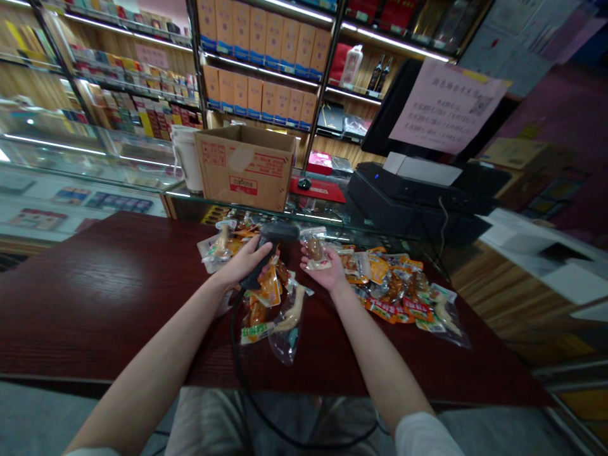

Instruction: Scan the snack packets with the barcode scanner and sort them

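Observation:
My left hand (244,263) is wrapped round the grip of a black barcode scanner (279,232), whose head points right and whose cable runs down over the table edge. My right hand (327,271), palm up, holds a clear vacuum-packed snack (314,247) with brown contents, just in front of the scanner's head. Under and beside my left hand lies a pile of packaged snacks, among them a clear bag with a pale chicken foot (293,310). To the right of my right hand spreads a second pile of packaged snacks (392,285), orange, red and clear.
A dark red wooden table (109,285) spans the front. Behind it stand an open cardboard box (244,171), a white cup (187,158) and a black receipt printer (408,190) below a monitor with a pink paper (446,104). Shelves of boxed goods (266,38) line the back.

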Tool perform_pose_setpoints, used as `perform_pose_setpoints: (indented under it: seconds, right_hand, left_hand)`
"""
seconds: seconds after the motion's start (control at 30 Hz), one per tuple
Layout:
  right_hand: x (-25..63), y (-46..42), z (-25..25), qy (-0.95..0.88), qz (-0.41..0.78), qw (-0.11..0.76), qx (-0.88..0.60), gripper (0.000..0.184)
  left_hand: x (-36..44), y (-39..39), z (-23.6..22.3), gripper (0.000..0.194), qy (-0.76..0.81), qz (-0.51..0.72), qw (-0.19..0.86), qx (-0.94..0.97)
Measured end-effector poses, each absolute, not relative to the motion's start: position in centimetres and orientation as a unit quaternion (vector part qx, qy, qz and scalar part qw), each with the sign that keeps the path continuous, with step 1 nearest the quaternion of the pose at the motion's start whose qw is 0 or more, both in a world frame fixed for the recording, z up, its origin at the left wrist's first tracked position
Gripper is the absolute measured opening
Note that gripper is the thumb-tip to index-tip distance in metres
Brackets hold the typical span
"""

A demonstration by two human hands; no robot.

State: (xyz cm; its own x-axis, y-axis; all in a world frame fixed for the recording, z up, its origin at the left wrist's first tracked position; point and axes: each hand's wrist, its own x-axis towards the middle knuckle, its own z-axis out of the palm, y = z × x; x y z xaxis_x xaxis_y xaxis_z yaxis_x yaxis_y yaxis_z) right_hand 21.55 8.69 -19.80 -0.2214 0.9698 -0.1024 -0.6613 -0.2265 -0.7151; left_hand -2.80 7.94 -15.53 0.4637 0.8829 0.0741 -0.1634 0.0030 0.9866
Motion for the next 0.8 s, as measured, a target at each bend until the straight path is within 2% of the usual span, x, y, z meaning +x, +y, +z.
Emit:
perform_pose_setpoints:
  seconds: [0.1,0.17,0.27,0.3,0.37,0.43,0.5,0.57,0.7,0.8]
  right_hand:
    - [22.0,9.1,-19.9,-0.326,0.692,0.564,-0.311,0.039]
    - [22.6,9.5,-19.8,-0.38,0.621,0.576,-0.373,0.042]
    - [24.0,9.6,-19.2,-0.476,0.367,0.585,-0.545,0.044]
    - [24.6,9.5,-18.9,-0.5,0.252,0.563,-0.607,0.046]
    - [25.8,8.9,-18.4,-0.524,0.048,0.463,-0.713,0.049]
    - [26.9,8.2,-18.2,-0.519,-0.051,0.33,-0.787,0.046]
    - [27.7,7.8,-18.3,-0.505,-0.061,0.233,-0.829,0.045]
    - [28.3,7.6,-18.6,-0.503,-0.047,0.221,-0.834,0.048]
    - [27.2,8.7,-18.9,-0.538,-0.038,0.388,-0.748,0.043]
    - [24.2,10.5,-19.2,-0.597,0.093,0.482,-0.635,0.028]
  left_hand:
    - [-3.1,8.0,-15.1,0.046,0.33,0.433,0.634,0.549]
    - [-3.5,8.1,-14.7,0.044,0.346,0.443,0.628,0.538]
    - [-4.6,8.5,-14.1,0.036,0.371,0.469,0.626,0.501]
    - [-5.0,8.7,-13.9,0.035,0.377,0.475,0.634,0.479]
    - [-6.0,9.1,-13.5,0.036,0.39,0.482,0.656,0.43]
    - [-6.8,9.4,-13.2,0.039,0.39,0.497,0.666,0.396]
    - [-7.4,9.6,-13.1,0.041,0.373,0.518,0.663,0.392]
    - [-7.8,9.7,-13.1,0.043,0.35,0.53,0.657,0.406]
    - [-8.0,9.9,-13.5,0.04,0.338,0.521,0.656,0.429]
    - [-7.9,10.6,-14.4,0.04,0.34,0.532,0.647,0.427]
